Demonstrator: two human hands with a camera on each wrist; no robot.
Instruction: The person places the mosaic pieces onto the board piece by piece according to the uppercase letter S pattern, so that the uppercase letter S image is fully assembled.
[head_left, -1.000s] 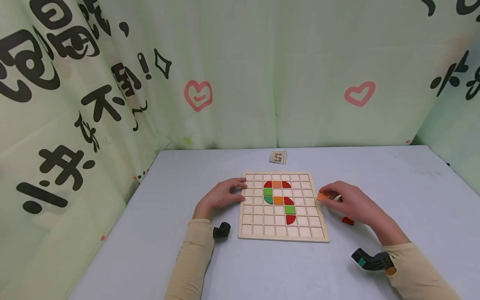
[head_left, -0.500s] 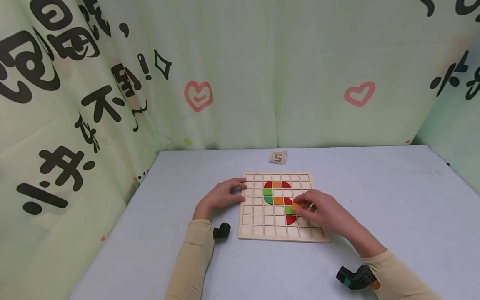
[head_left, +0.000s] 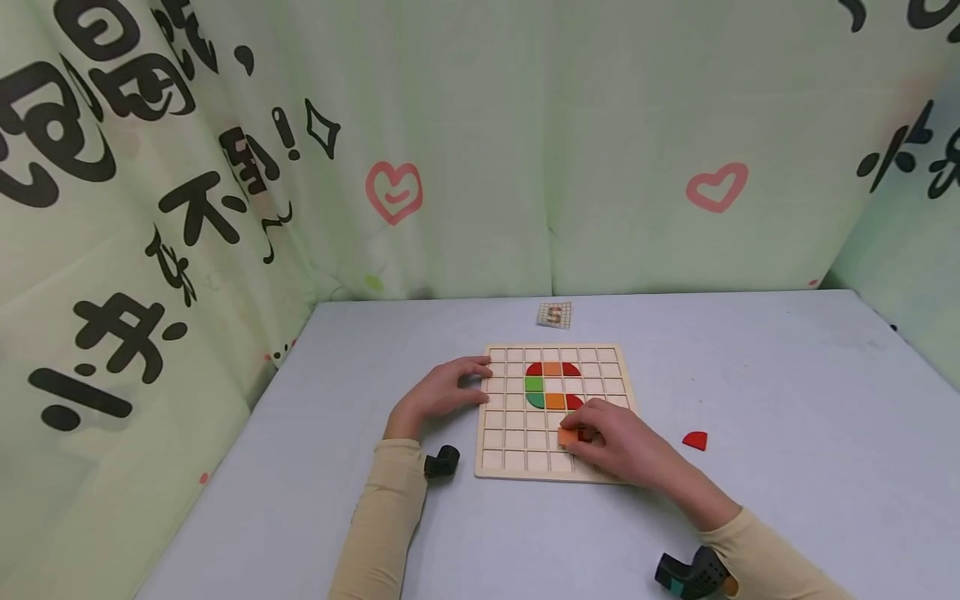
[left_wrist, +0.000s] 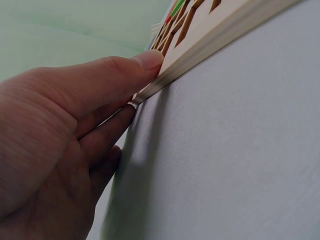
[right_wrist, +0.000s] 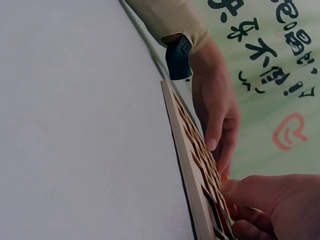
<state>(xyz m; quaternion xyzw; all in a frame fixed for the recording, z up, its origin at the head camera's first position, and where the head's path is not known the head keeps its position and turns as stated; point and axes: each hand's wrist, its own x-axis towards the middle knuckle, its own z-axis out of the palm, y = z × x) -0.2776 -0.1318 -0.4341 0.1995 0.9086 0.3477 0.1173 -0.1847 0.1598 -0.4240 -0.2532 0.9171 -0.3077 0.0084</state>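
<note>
A light wooden grid board (head_left: 514,460) lies on the table, with red, orange and green pieces set in its cells. My left hand (head_left: 442,397) rests at the board's left edge, thumb and fingertips touching the rim with the fingers fairly straight. In the left wrist view, the thumb (left_wrist: 120,75) lies against the board's side. Over the lower middle of the board, my right hand (head_left: 622,442) pinches an orange square piece (head_left: 567,437) between thumb and fingers. That hand covers several cells and most of the lower pieces.
A red quarter-round piece (head_left: 695,440) lies on the white table (head_left: 787,375) right of the board. Behind the board is a small pattern card (head_left: 554,315). A pale green curtain (head_left: 480,125) encloses the table at the back and sides.
My right hand has carried the orange piece leftward from beside the board to its lower middle. The red piece on the table has come into full view. My left hand stays put.
</note>
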